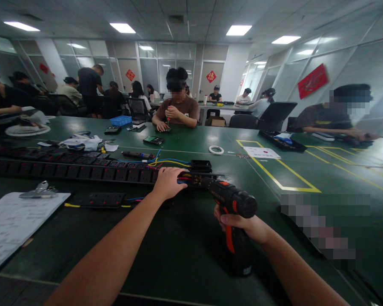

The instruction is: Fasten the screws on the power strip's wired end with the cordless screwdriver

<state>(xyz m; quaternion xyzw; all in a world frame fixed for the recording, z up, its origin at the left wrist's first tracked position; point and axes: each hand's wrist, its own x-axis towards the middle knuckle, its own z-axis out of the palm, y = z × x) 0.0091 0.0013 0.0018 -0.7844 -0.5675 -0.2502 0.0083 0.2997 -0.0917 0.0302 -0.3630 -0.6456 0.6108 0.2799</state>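
Note:
My right hand [238, 223] is wrapped around the handle of a black and orange cordless drill [231, 197]. The drill's nose points left, at the wired end of a long black power strip [108, 174]. Over that same end, my left hand [169, 182] is closed, its fingers partly hidden behind the strip. Red, blue and yellow wires show beside the left fingertips. Whether the drill bit touches a screw cannot be seen clearly. Behind the strip, blue and yellow wires [170, 162] run to a small black open housing [201, 164].
A clipboard with paper [25, 212] lies at left, near a short black socket block [107, 199]. Farther back are a dark pen-like screwdriver [137, 155], a tape roll [216, 149] and a blue basket [121, 120]. A co-worker [175, 106] sits across the green table [185, 263].

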